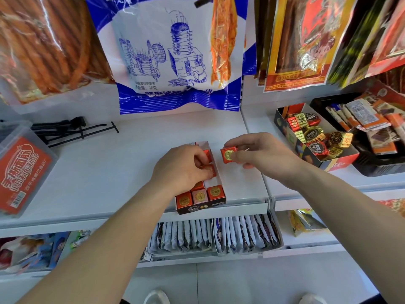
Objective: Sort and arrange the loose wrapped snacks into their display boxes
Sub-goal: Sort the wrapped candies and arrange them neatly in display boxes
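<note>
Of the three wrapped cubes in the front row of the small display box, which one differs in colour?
The middle cube: its wrapper is pale pink, while the left cube and right cube are orange-red.

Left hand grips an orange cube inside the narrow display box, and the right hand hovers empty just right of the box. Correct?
Not quite. The head view shows the right hand is not empty: it pinches an orange wrapped cube just right of the display box. The left hand does grip a boxed cube.
</note>
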`<state>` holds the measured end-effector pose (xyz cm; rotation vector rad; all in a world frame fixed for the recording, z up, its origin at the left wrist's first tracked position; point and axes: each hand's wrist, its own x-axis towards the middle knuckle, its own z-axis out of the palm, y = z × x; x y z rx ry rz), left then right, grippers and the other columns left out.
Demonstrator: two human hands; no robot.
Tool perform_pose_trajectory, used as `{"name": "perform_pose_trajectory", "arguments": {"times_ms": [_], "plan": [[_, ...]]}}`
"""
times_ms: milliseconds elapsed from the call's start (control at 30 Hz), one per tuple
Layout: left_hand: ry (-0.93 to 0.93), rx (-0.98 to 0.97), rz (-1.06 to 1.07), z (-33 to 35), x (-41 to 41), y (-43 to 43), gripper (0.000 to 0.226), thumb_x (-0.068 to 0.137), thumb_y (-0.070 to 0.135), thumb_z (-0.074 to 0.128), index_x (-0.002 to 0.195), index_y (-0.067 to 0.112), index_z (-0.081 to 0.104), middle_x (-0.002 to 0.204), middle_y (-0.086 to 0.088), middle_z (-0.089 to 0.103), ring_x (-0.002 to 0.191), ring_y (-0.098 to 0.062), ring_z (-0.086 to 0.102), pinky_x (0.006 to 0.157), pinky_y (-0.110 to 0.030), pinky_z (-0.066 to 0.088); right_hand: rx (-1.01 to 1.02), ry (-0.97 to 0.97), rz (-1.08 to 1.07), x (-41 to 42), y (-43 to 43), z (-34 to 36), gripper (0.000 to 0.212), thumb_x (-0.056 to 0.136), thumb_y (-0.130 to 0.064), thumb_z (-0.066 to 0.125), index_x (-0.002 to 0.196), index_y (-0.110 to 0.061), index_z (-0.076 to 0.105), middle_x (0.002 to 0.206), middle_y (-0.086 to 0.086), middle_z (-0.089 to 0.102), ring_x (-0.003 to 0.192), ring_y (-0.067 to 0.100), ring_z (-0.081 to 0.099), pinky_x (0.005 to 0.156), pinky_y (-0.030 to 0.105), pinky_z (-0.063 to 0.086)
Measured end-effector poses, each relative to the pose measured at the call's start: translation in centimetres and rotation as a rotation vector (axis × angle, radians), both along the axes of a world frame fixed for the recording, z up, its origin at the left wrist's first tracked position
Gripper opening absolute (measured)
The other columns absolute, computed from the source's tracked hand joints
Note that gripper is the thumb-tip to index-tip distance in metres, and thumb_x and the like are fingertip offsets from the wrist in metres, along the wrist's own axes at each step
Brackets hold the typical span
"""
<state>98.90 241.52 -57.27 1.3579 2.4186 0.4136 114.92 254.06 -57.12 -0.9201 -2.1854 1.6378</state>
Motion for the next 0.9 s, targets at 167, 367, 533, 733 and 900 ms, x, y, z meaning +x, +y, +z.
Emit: {"name": "perform_pose_trajectory", "arguments": {"times_ms": [167,367,533,733,900], "plan": [[-0.089,0.091,0.009,-0.1,0.4,-0.1,0.029,0.076,0.04,0.08,0.098,0.038,0.061,0.094,0.017,0.064,0.086,-0.006,0.062,0.077,-0.032,0.055,-0.022,0.019,-0.011,-0.2,-0.2,0.0,0.017,0.087,-0.017,0.072,0.103,-0.022,0.072,0.098,0.004,0.074,0.096,0.019,0.069,0.083,0.03,0.057],[-0.269,0.311,0.135,1.3,-1.4,-2.0,0.021,0.084,0.025,0.076,0.103,0.031,0.067,0.091,0.018,0.064,0.086,0.0,0.06,0.067,-0.018,0.045,0.0,0.041,0.143,-1.2,-1.1,0.2,0.02,0.085,-0.018,0.075,0.103,-0.026,0.074,0.102,0.001,0.071,0.082,0.018,0.066,0.075,0.029,0.054],[-0.419,0.255,0.155,0.7,-2.2,-3.5,0.021,0.083,0.021,0.077,0.102,0.024,0.067,0.092,0.008,0.071,0.087,-0.006,0.067,0.067,-0.016,0.045,0.074,-0.002,0.258,-2.2,-2.0,-0.1,0.021,0.087,-0.014,0.074,0.106,-0.022,0.072,0.101,0.001,0.069,0.067,-0.005,0.058,0.066,0.012,0.046],[-0.354,0.268,0.157,0.3,-2.3,-3.4,0.019,0.088,0.025,0.072,0.105,0.025,0.063,0.092,0.011,0.07,0.087,-0.002,0.064,0.066,-0.014,0.043,0.238,-0.083,0.28,-2.7,-1.9,-0.4,0.019,0.087,-0.022,0.073,0.101,-0.034,0.069,0.099,-0.011,0.066,0.065,0.002,0.06,0.061,0.012,0.043],[-0.327,0.23,0.122,0.1,-2.5,-3.3,0.02,0.087,0.026,0.073,0.104,0.027,0.064,0.09,0.012,0.071,0.086,-0.001,0.064,0.066,-0.014,0.043,0.352,-0.15,0.361,-2.9,-2.2,-0.3,0.025,0.087,-0.022,0.071,0.095,-0.044,0.065,0.102,-0.019,0.061,0.067,-0.001,0.061,0.059,0.006,0.041]]}}
